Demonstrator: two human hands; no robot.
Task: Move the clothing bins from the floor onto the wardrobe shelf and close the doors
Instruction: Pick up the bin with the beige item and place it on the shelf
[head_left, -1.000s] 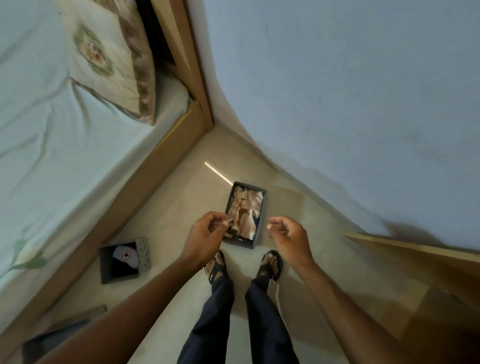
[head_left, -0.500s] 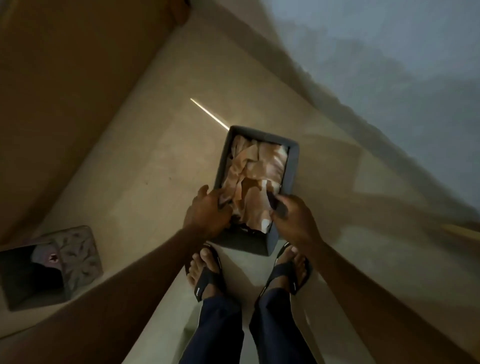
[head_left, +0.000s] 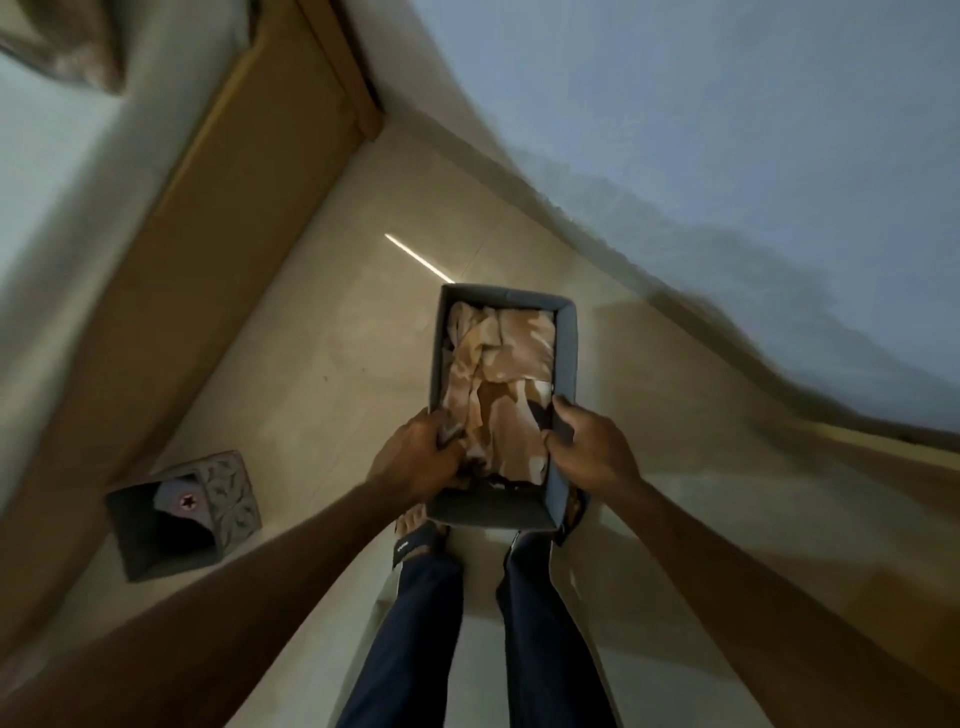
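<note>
A dark grey rectangular clothing bin (head_left: 565, 358) filled with beige and tan folded clothes (head_left: 501, 384) is held up in front of me, above my feet. My left hand (head_left: 415, 457) grips its left wall near the close end, fingers over the rim. On the opposite wall, my right hand (head_left: 589, 447) has its thumb inside the bin. A second, smaller grey bin (head_left: 228, 493) with a patterned side stands on the floor to the left, beside the bed frame, with dark clothing inside.
A wooden bed frame (head_left: 197, 249) runs diagonally along the left with a white mattress above it. A pale blue wall (head_left: 727, 130) fills the upper right. Beige floor tiles (head_left: 332, 364) lie between them. A wooden edge (head_left: 883, 447) shows at the right. My feet in sandals (head_left: 415, 540) are below the bin.
I bent down, both hands closed on the walls of the clothes-filled bin, and it now sits higher and closer to me, covering my toes.
</note>
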